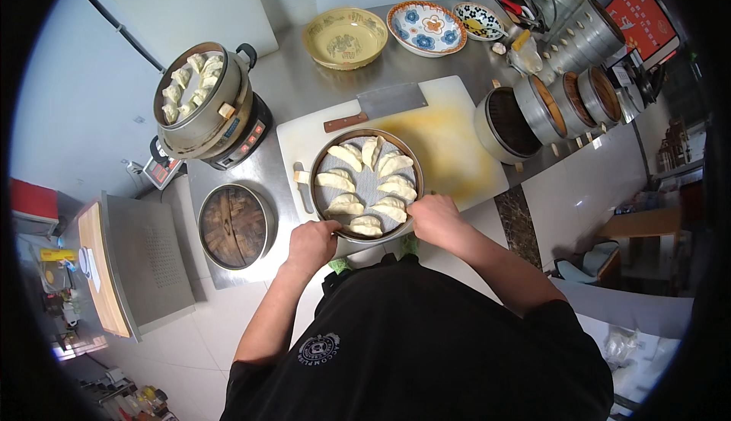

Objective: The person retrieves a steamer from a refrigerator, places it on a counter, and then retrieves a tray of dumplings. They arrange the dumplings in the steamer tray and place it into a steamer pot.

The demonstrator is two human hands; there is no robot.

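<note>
Both my hands grip the near rim of a round steamer basket (367, 135) over the front of a white cutting board (320, 215). My left hand (313, 244) holds its lower left side, and my right hand (435, 218) its lower right side. Inside, several pleated dumplings (396, 186) lie in a ring on a mesh liner (369, 184). A cleaver (392, 101) with a wooden handle rests on the board behind the basket. To the left, a round lid with a woven bamboo top (235, 227) lies on the steel table.
An electric cooker (245, 135) at the back left carries another steamer basket (220, 98) with dumplings. A yellow bowl (346, 38), a flowered bowl (427, 28) and a small patterned bowl (478, 21) line the back. Several metal-sided steamer baskets (508, 121) stand at the right.
</note>
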